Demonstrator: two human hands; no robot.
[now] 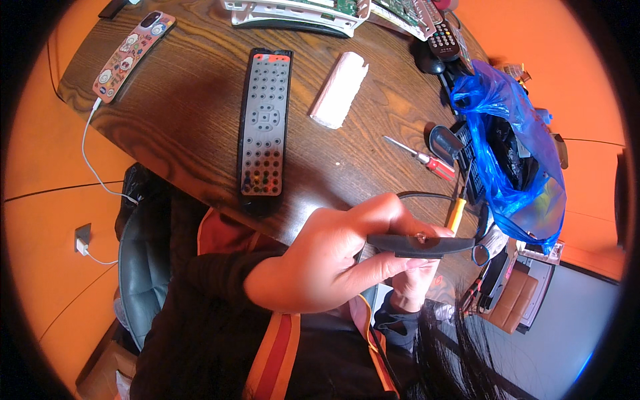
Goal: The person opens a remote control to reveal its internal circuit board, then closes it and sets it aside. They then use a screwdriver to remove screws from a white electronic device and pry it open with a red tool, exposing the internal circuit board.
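Observation:
My left hand (333, 257) reaches in from the left, its thumb and fingers closed on a thin, curved black plastic piece (420, 245) seen edge-on. My right hand (412, 285) is mostly hidden behind it. Its fingers sit under the same piece and one fingertip lies on top. A yellow tool handle (457, 213) with a black cable stands just behind the hands. On the table ahead lies a long black remote (265, 127), opened up, with its grey rubber keypad showing.
A red-handled screwdriver (430, 160) lies to the right of the remote, a pink-white roll (339, 90) behind it. A blue plastic bag (517, 147) holds dark parts at the right. A phone (132, 53) with a white cable lies far left. A white tray with circuit boards (300, 13) stands at the back.

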